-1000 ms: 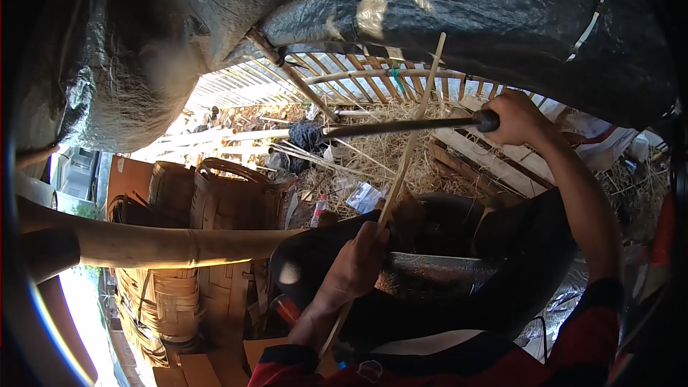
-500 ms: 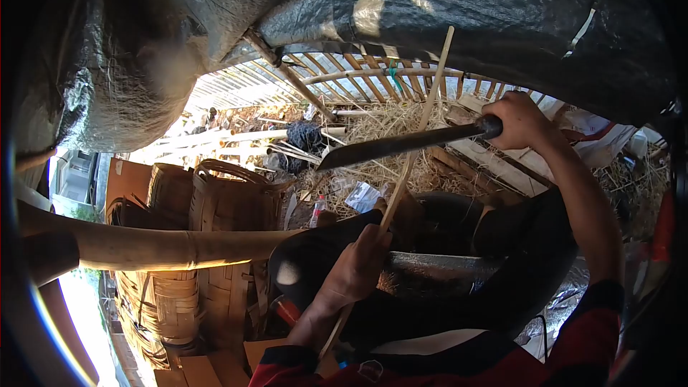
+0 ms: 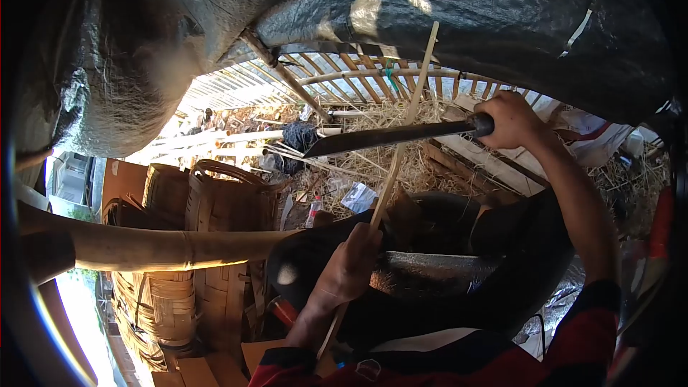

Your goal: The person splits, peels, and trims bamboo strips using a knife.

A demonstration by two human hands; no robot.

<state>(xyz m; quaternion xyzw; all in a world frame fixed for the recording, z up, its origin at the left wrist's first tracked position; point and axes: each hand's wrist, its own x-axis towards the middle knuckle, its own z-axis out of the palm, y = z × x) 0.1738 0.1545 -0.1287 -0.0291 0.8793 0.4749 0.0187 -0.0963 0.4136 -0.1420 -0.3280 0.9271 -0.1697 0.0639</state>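
Observation:
My right hand is closed around the dark handle of a machete, whose long blade points left and crosses a thin bamboo strip. Whether the edge touches the strip I cannot tell. Wrapped round the lower part of that strip is my left hand, near my left knee. The strip slants from below my left wrist up toward the dark tarp, its upper end free. Fingers of both hands are partly hidden by the angle.
Woven bamboo baskets stand at the left behind a thick bamboo pole. Straw and wood scraps litter the ground ahead. A slatted bamboo fence runs at the back, under a dark plastic tarp. A plastic bottle lies near my knee.
The machete and my right hand have shifted slightly left, the blade now a little flatter. My left hand and the bamboo strip have also moved slightly left in view.

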